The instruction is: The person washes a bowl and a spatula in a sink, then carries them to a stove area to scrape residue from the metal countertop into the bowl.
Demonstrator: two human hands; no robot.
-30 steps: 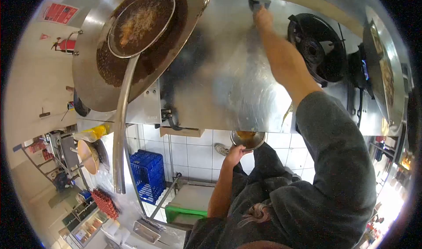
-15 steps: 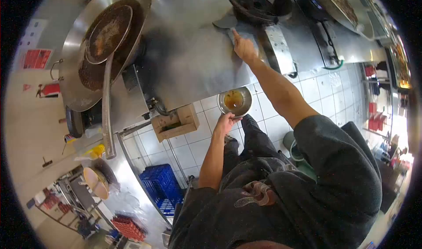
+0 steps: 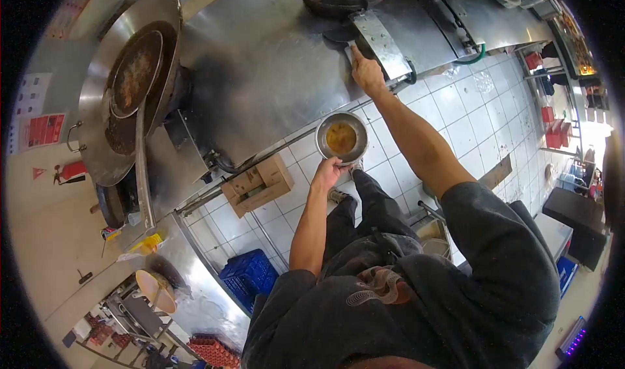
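Observation:
My left hand [image 3: 329,172] grips the rim of a round metal bowl [image 3: 361,149] in front of the counter's edge. In the bowl lies a yellow-orange liquid [image 3: 340,138] with darker bits. My right hand [image 3: 369,76] is stretched out over the steel counter, its fingers closed round the handle of what looks like a spatula. The spatula's dark, rounded blade [image 3: 337,35] points away from me, beside a perforated metal strip [image 3: 383,44] and below a black burner ring [image 3: 338,4].
To the left a large wok [image 3: 97,138] holds a long-handled strainer [image 3: 141,154]. Below the counter [image 3: 260,76] are a cardboard box [image 3: 273,180] and a blue crate [image 3: 249,271] on the tiled floor. A side table with a pot [image 3: 156,291] stands at lower left.
The view has shifted, so the burner and wok sit further left. My right hand has moved with the spatula toward the metal strip and counter edge. The bowl appears slightly higher in view.

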